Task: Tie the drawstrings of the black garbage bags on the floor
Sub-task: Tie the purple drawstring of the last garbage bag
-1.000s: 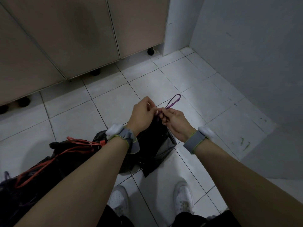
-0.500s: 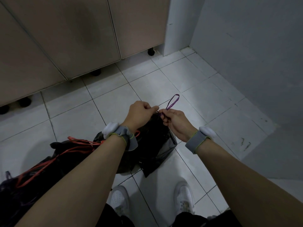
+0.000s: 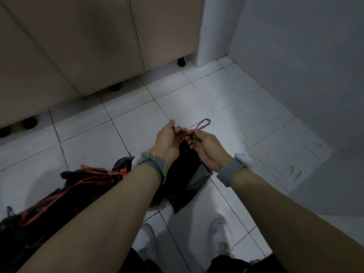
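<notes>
A small black garbage bag [image 3: 185, 178] hangs in front of me, gathered at its neck. My left hand [image 3: 169, 139] and my right hand [image 3: 204, 145] meet at that neck, fingertips pinching the purple drawstring [image 3: 203, 123]. One loop of the string sticks up past my right fingers. More black garbage bags [image 3: 59, 201] lie on the floor at the lower left, with orange-red drawstrings [image 3: 94, 178] trailing over them. A bit of purple string [image 3: 8, 210] shows at the far left edge.
Beige cabinet doors [image 3: 88, 46] on short black feet stand ahead. A grey wall [image 3: 305, 66] closes the right side. The floor is white tile [image 3: 246, 115]. My white shoes [image 3: 221, 237] are below the held bag.
My left hand has turned palm inward, its fingers curled at the bag's neck. Both hands stay together at the purple string, and the loop still pokes out to the right.
</notes>
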Demonstrator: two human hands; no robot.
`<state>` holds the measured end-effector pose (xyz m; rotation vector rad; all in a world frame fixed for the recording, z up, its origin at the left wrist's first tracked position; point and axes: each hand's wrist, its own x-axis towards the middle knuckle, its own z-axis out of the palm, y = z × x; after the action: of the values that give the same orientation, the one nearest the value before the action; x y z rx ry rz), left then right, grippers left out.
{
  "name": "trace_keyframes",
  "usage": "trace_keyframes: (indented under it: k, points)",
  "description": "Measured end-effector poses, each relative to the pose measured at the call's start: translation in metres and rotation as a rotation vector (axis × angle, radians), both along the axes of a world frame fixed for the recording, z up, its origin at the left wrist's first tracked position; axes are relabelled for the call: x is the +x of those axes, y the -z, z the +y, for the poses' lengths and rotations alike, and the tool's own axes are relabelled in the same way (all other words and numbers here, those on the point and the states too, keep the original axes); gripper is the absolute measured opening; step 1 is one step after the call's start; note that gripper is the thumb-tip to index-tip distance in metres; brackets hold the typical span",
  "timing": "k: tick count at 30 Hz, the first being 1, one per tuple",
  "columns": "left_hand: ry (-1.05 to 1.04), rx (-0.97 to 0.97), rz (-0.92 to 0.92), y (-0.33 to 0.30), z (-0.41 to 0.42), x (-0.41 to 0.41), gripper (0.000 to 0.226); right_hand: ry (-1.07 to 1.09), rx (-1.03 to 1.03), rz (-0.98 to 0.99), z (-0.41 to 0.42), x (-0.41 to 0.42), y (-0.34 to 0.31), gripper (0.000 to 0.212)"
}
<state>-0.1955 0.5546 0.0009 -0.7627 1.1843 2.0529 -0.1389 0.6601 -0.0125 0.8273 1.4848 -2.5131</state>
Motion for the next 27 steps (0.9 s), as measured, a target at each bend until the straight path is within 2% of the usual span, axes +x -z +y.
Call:
trace_keyframes:
  k: [5, 9, 16, 21, 27]
  points:
    - [-0.026, -0.152, 0.048, 0.012, -0.001, -0.003, 0.031, -0.042, 0.115, -0.060, 0.002, 0.003, 0.005, 0.029]
    - [0.045, -0.223, 0.065, 0.020, -0.003, -0.002, 0.031, 0.022, 0.159, -0.152, 0.009, 0.005, 0.010, 0.029]
    - [0.066, -0.329, 0.080, 0.034, -0.014, -0.006, 0.018, 0.164, 0.095, -0.284, 0.032, 0.011, 0.019, 0.033]
    - [0.074, -0.423, 0.054, 0.039, -0.018, -0.005, 0.021, 0.225, 0.030, -0.282, 0.033, 0.012, 0.022, 0.037]
    - [0.061, -0.481, -0.025, 0.053, -0.027, -0.008, 0.027, 0.239, 0.066, -0.346, 0.039, 0.015, 0.037, 0.036]
